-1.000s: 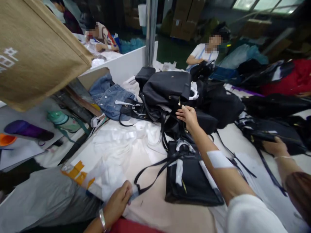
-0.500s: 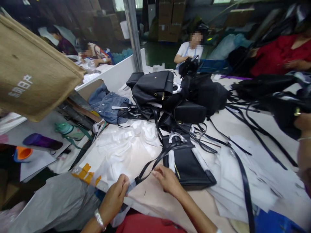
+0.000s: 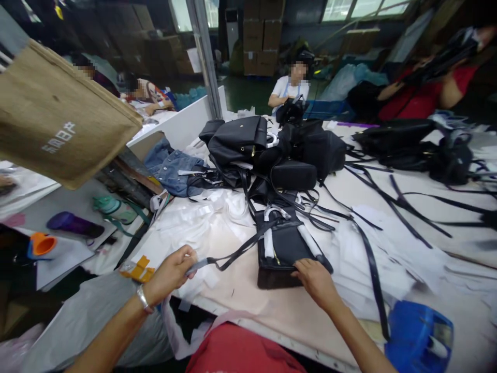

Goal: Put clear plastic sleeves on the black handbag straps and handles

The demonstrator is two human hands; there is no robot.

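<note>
On the table in front of me lies a black backpack-style bag [image 3: 289, 241], its straps partly covered in white wrapping and its top handle [image 3: 277, 211] wrapped too. A black strap [image 3: 236, 254] runs from it toward the left. My left hand [image 3: 176, 272] is closed around the strap's end, which has a translucent grey wrap [image 3: 199, 266]. My right hand [image 3: 316, 282] grips the bag's near bottom edge, with the fingers bent over it; the thumb is partly hidden. Crumpled white wrapping sheets [image 3: 186, 223] lie beyond my left hand.
Black bags [image 3: 240, 140] are piled at the back, beside a denim garment [image 3: 174, 171]. White sheets [image 3: 376, 259] and a loose strap [image 3: 370, 269] lie right, near a blue tape dispenser [image 3: 419, 331]. A tan bag [image 3: 66, 119] hangs left. Co-workers sit or stand beyond.
My right hand has moved from near the strap to the bag's bottom edge. My left hand has drawn the strap end left and up. A co-worker at right has lifted a black bag.
</note>
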